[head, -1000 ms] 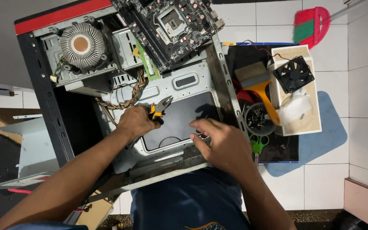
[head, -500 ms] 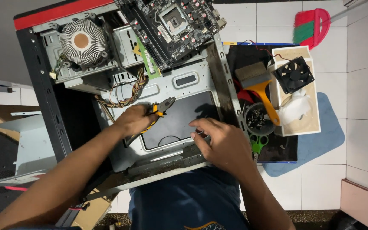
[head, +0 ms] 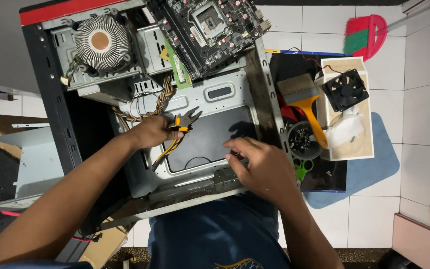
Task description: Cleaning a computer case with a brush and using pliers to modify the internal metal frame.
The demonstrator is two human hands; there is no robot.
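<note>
We look down on a white tiled floor (head: 324, 224) where an open computer case (head: 200, 99) lies on its side, and we take that case as our landmark. Inside its open tray, our left hand (head: 150, 132) is clenched around a pair of pliers with yellow-and-black handles (head: 177, 132), the jaws pointing toward the far side of the case, just below a braided cable bundle (head: 160, 99). Our right hand (head: 262, 167) rests at the near right edge of the case, fingers curled over something small; we cannot tell what it grips. A motherboard (head: 207, 25) leans across the case's far edge, beside a round heatsink fan (head: 100, 42). Right of the case lie a yellow-handled brush (head: 304, 102) and a black fan (head: 345, 89).
</note>
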